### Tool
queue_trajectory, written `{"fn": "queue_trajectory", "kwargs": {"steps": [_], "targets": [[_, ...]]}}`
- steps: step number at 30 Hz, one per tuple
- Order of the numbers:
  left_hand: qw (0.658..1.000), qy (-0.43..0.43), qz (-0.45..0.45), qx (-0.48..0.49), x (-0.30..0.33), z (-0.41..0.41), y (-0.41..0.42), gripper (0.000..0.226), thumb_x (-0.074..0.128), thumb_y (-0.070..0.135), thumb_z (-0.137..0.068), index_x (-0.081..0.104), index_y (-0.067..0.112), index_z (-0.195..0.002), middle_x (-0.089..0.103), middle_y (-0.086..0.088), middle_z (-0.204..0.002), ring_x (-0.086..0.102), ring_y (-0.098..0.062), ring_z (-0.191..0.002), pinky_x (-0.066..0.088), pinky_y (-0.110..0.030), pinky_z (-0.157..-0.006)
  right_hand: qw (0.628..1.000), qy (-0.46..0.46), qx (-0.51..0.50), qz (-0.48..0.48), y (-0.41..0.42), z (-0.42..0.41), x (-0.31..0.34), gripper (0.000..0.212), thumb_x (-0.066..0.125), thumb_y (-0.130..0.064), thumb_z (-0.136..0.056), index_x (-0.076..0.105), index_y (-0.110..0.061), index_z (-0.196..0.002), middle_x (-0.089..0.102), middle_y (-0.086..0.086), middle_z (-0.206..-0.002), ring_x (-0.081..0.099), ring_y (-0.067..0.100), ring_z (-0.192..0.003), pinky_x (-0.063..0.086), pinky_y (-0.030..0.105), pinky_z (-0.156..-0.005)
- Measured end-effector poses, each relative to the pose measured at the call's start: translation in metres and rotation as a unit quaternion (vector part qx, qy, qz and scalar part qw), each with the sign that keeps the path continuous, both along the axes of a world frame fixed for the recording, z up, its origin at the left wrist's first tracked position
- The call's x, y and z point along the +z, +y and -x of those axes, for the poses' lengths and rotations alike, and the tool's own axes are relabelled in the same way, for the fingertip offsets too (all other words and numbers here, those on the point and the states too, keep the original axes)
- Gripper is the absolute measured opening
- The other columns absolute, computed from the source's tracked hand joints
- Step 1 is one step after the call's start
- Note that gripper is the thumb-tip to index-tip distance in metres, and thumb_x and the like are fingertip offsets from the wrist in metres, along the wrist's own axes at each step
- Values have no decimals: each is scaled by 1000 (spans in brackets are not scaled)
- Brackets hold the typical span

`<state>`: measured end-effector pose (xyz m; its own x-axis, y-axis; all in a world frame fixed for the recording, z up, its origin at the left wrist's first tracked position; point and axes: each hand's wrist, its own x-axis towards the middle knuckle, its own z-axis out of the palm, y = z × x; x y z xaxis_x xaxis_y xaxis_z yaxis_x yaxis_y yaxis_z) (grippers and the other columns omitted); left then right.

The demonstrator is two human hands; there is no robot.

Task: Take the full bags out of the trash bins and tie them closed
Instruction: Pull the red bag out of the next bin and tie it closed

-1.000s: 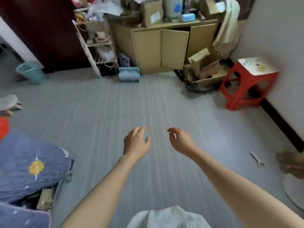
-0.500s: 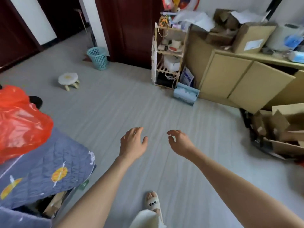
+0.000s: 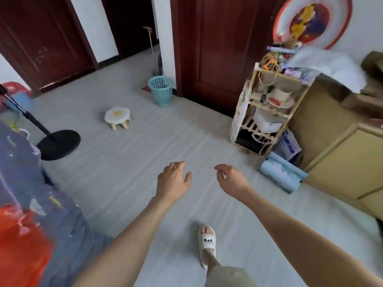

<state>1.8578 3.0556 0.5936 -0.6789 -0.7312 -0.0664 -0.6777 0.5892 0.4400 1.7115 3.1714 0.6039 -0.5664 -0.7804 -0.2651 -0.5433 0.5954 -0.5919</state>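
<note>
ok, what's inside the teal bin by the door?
Nothing shows above the rim of the teal mesh bin; no bag edge is visible. Its interior is too small and distant to tell. Broom sticks stand behind it.

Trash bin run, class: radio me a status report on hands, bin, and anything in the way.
Left hand open, right hand open, both empty. Teal bin across the floor by the door, untouched. Small stool near the path.

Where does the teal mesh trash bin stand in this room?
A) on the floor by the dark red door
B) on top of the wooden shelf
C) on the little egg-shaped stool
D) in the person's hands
A: the teal mesh bin stands on the grey floor beside the dark red door, far from both empty hands.
</note>
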Motion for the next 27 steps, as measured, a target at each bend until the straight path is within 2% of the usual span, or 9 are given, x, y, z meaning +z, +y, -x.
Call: {"fn": "queue_trajectory", "kwargs": {"steps": [7,14,20,27], "targets": [[994,12,-9,112,30,108,-197,45,46,31,-93,43,13,-135,49,-11,-136,46,-31,-123,38,-39,-97,997,-17,69,9,-227,117,18,36,36,-16,-94,54,-13,-126,55,12,-129,52,27,-119,41,32,-101],[980,7,-29,198,15,141,-362,45,44,33,-94,41,17,-137,44,-6,-140,41,-26,-128,34,-40,-103,987,-6,159,-1,-417,166,12,35,38,-19,-93,54,-17,-125,58,8,-127,53,25,-117,41,30,-99],[972,2,-26,233,-4,173,-566,47,43,33,-94,39,17,-138,43,-8,-141,39,-28,-129,33,-42,-104,977,11,215,1,-630,203,-3,35,40,-16,-93,54,-13,-126,58,12,-126,53,26,-117,40,32,-100],[968,5,-39,248,14,217,-781,46,43,33,-94,39,18,-138,42,-6,-143,38,-26,-130,32,-39,-104,969,28,245,10,-847,253,18,35,42,-16,-93,53,-13,-126,56,13,-127,52,27,-120,40,38,-103]]}}
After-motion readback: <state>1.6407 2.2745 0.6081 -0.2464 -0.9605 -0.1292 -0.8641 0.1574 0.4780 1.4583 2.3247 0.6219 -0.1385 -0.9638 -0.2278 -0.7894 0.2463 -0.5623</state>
